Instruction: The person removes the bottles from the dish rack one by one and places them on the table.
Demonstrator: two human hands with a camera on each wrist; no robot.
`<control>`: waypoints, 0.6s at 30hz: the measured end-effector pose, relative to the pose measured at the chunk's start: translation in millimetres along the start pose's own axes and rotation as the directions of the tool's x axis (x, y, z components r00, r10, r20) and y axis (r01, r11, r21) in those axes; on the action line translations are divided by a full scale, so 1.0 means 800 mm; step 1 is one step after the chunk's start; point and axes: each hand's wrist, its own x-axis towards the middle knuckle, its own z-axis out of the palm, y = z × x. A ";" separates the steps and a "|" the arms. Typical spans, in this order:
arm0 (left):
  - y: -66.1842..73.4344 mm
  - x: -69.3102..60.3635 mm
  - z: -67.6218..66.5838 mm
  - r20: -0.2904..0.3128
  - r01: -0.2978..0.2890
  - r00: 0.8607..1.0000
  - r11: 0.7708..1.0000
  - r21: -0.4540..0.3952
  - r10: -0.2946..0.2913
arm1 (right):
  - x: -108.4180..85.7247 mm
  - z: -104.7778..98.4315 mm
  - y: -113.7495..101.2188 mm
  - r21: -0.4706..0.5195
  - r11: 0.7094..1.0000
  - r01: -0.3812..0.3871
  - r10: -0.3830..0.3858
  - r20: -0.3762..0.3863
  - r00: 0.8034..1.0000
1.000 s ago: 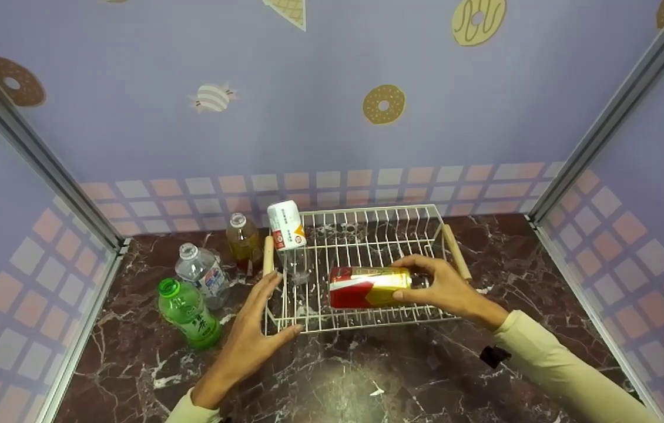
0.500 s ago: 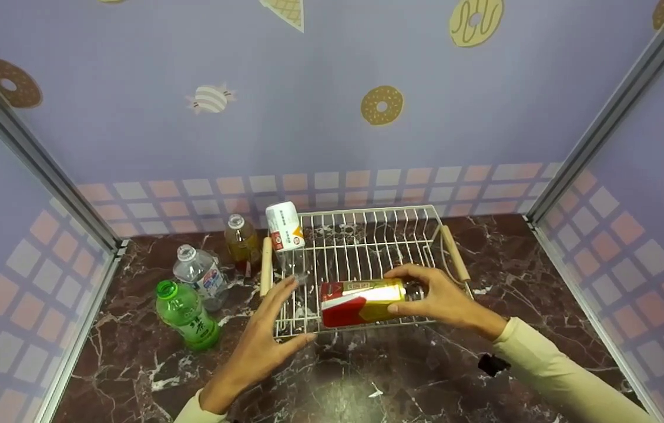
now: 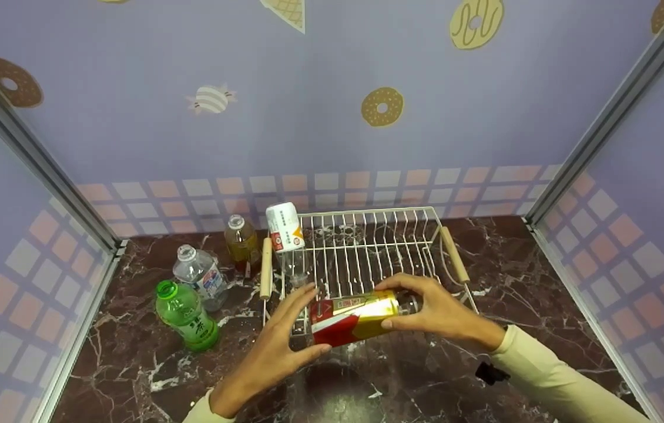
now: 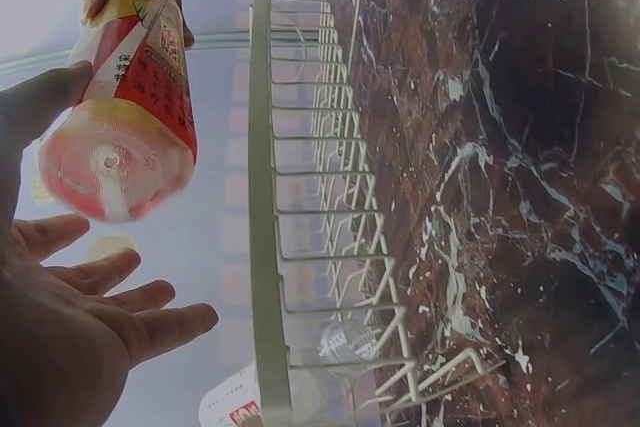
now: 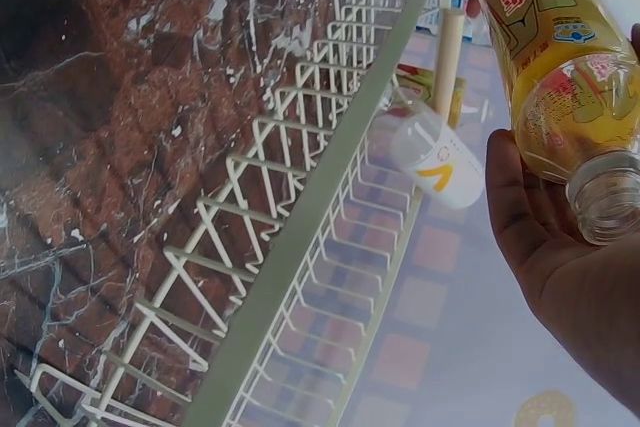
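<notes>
My right hand (image 3: 438,311) grips an uncapped plastic bottle (image 3: 355,320) with a red and yellow label around its neck end. The bottle lies on its side in the air over the front of a white wire dish rack (image 5: 285,247), its base pointing left. Spread fingers of my left hand (image 3: 276,346) stand around that base; in the left wrist view (image 4: 60,307) they are straight, and the thumb is at the bottle's side, though contact is hard to tell. A white-labelled clear bottle (image 3: 286,226) leans upside down in the rack's left end.
Left of the rack stand a green bottle (image 3: 191,320), a clear bottle (image 3: 205,279) and an amber-coloured bottle (image 3: 242,242). Wooden handles (image 3: 454,255) flank the rack on the dark marbled counter (image 3: 132,329). Patterned walls (image 3: 308,117) enclose the back and sides.
My right hand has brought the red and yellow bottle left and closer to me, from above the rack's middle to its front edge. My left hand has shifted right, toward the bottle's base.
</notes>
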 end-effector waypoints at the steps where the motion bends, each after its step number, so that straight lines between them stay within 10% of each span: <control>1: 0.002 0.000 0.000 0.010 0.009 1.000 1.000 -0.002 -0.009 | 0.000 0.001 -0.001 -0.002 1.000 0.000 0.000 0.004 1.000; 18: 0.026 0.008 -0.001 0.188 0.027 0.982 0.998 -0.051 -0.017 | -0.003 0.022 -0.020 -0.105 0.987 0.118 -0.117 0.019 0.993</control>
